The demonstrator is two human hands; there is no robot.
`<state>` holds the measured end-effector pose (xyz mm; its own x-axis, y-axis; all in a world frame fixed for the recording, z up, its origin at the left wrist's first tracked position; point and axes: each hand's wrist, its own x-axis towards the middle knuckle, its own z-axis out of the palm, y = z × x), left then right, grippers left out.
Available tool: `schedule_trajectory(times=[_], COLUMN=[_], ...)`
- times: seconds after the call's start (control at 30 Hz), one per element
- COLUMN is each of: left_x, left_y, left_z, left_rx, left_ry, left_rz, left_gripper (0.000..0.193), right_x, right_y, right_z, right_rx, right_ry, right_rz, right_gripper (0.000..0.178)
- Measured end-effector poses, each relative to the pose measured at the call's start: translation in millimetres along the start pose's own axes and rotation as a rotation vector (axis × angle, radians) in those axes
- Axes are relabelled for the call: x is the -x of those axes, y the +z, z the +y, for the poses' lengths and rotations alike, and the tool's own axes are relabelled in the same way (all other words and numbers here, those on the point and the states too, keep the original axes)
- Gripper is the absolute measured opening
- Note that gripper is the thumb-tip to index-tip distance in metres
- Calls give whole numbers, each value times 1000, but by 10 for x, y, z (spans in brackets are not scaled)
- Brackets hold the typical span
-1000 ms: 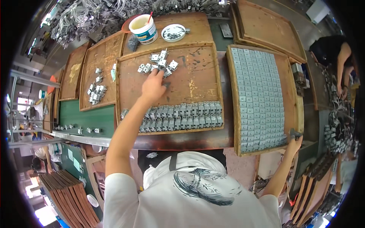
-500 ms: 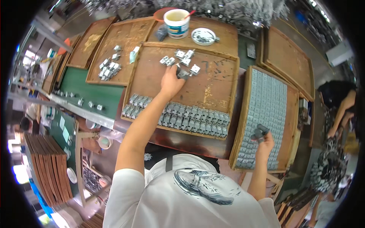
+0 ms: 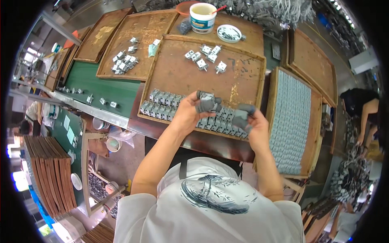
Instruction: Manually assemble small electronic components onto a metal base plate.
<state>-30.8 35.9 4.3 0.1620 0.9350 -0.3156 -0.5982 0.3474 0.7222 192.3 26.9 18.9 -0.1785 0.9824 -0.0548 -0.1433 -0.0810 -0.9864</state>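
Observation:
My left hand (image 3: pixel 190 111), with dark grey covers on its fingertips, is closed around a small boxy metal part (image 3: pixel 208 97). It hovers above the near side of the middle wooden tray (image 3: pixel 194 77). To its right is my right hand (image 3: pixel 253 121), its covered fingers bent and smeared by motion; whether they hold anything I cannot make out. Beneath both hands, rows of similar metal parts (image 3: pixel 162 107) line the tray's near edge, partly hidden by them. Several loose metal parts (image 3: pixel 204 56) lie toward the tray's far side.
On the right, a wooden tray is packed with flat grey pieces (image 3: pixel 291 117). Beyond the middle tray stand a white tub (image 3: pixel 202 18) with a red-handled tool and a shallow white dish (image 3: pixel 229 33). A left tray holds more metal parts (image 3: pixel 125 62); others sit on the green surface (image 3: pixel 103 87).
My left hand has come back from the loose parts toward me with a metal part. My right hand has moved left from the packed tray to beside it. The view has shifted slightly.

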Motion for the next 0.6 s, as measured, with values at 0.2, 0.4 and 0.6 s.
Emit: schedule_trajectory(times=[0.2,0.4,0.6], left_x=[461,732,833], left_y=[-104,-55,-6], left_z=[-75,-103,-331], left_rx=[-291,-327,-557], left_ry=[270,199,220], left_rz=[-98,-149,-147], left_gripper=[36,34,35], right_x=[205,338,469], right_y=[311,394,302], right_z=[-196,-172,-143], right_rx=[855,891,1018], right_ry=[-274,-448,-469], right_rz=[-170,-144,-180], right_gripper=[28,23,21])
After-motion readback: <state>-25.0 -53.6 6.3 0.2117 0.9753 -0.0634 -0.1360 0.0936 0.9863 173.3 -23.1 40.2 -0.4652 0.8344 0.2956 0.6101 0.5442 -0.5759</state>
